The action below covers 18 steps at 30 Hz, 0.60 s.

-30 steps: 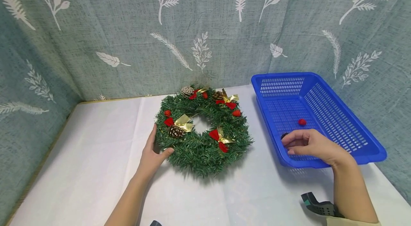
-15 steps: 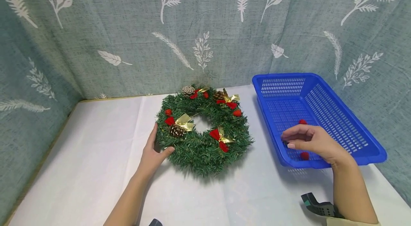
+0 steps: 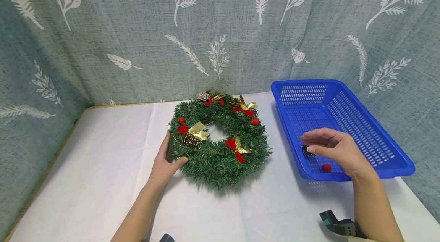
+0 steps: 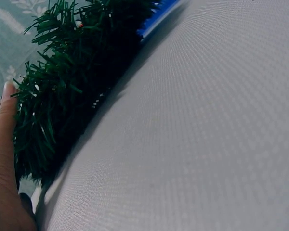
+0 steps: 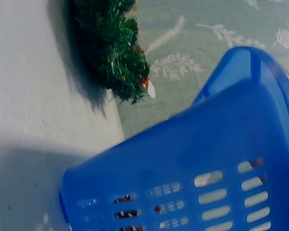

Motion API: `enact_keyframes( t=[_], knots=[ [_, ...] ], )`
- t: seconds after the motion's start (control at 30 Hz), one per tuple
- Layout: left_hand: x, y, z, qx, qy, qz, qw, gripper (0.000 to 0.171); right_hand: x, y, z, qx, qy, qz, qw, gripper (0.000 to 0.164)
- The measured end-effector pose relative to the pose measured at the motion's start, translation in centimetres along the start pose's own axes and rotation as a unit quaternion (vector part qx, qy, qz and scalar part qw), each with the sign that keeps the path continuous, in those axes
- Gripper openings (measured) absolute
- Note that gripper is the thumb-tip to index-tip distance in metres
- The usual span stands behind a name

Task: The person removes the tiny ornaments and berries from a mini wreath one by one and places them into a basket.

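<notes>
The loose pinecone point(image 3: 306, 152) is seen in the blue basket point(image 3: 306, 83), near the left wall, toward the near end. It is placed just below the arched fingers of the right hand point(image 3: 338, 149), at the thumb tip, so left of the palm. Thumb and fingers are parted; whether the pinecone is pinched, brushed or only overlapped cannot be told. Its long axis cannot be read, part being covered by the thumb. The right hand is by far the nearer — the left hand point(image 3: 163, 165) is laid well apart, at the left edge of the wreath point(image 3: 213, 169), fingers fairly straight along the side, thumb spread against the near foliage, nothing clasped.

The wreath is laid flat between the hands, apart from the basket. A red ball point(image 3: 326, 168) is seen just beside the pinecone, nearer the front wall. The basket is stretched from back to near right, its left rim faced toward the wreath. All is rested on a white-covered table point(image 3: 86, 181) — backed and flanked by leaf-patterned cloth point(image 3: 137, 16).
</notes>
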<state>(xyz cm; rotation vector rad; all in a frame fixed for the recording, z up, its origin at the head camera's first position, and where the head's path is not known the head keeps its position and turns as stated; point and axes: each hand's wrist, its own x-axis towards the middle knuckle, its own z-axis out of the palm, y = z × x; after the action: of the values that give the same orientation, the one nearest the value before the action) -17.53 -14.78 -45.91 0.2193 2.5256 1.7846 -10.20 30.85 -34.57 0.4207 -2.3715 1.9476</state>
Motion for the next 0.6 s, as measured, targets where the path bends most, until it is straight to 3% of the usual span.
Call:
enact_keyframes(
  t=[0.23,0.6],
  knots=[
    [-0.2,0.0,0.0,-0.005,0.002,0.007,1.0000,0.102,0.6,0.0,1.6,0.042,0.015,-0.062,0.997,0.029],
    [-0.3,0.4,0.1,-0.011,0.000,0.017,0.9998,0.101,1.8,-0.8,4.4,0.067,0.040,-0.096,0.992,0.033]
  ],
)
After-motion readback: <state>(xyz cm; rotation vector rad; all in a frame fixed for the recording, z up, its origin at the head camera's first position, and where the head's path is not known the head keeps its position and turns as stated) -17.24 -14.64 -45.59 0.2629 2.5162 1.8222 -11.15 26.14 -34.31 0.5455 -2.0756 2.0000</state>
